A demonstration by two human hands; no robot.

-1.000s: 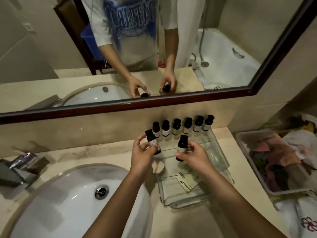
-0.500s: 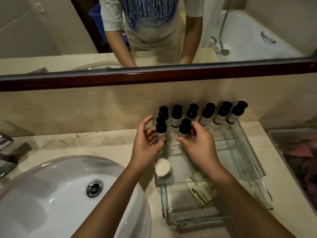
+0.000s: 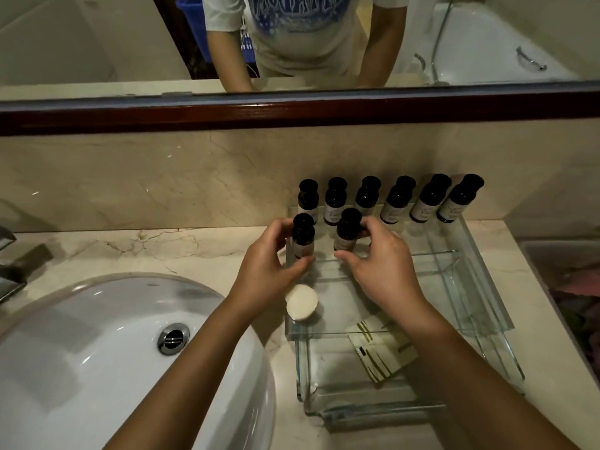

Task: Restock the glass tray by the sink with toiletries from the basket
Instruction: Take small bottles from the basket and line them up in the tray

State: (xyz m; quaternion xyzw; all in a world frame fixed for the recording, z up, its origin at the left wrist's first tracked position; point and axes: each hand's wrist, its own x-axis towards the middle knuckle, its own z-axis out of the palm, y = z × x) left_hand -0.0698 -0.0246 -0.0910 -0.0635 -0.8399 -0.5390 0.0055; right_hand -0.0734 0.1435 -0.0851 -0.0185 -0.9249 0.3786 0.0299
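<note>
Six bottles (image 3: 397,203) along the tray (image 3: 487,287) back; soap (image 3: 301,302), sachets (image 3: 383,355) nearer.

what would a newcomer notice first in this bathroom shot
Two hands meet at centre: the left hand grips the left bottle and the right hand grips the right bottle, at the back left of the glass tray. Behind them a row of six bottles lines the wall. A white sink fills the lower left.

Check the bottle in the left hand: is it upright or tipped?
Upright. The bottle stands cap-up in the left hand, parallel to the row of bottles behind it.
</note>
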